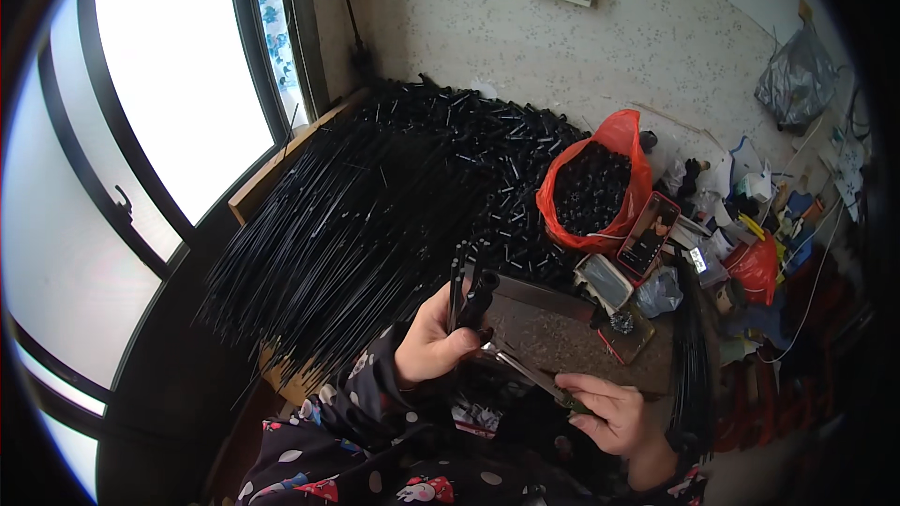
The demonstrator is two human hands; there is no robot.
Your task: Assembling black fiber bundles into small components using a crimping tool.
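Note:
My left hand (433,342) is closed around a few thin black rods and a thicker black tubular piece (480,298), held upright in front of me. My right hand (614,420) grips a slim tool (527,370) with a metal shaft and a dark handle. Its shiny end reaches the lower end of the tubular piece, close to my left thumb. Whether it touches the piece I cannot tell. Beneath both hands lies a brown work board (553,323) strewn with small scraps.
Long black rods (319,225) lie in a broad pile at left, with short black tubes (525,136) heaped behind. A red plastic bag (623,136) holds small black parts. Beside it leans a phone (649,239). More rods (692,365) stand right; clutter crowds the far right.

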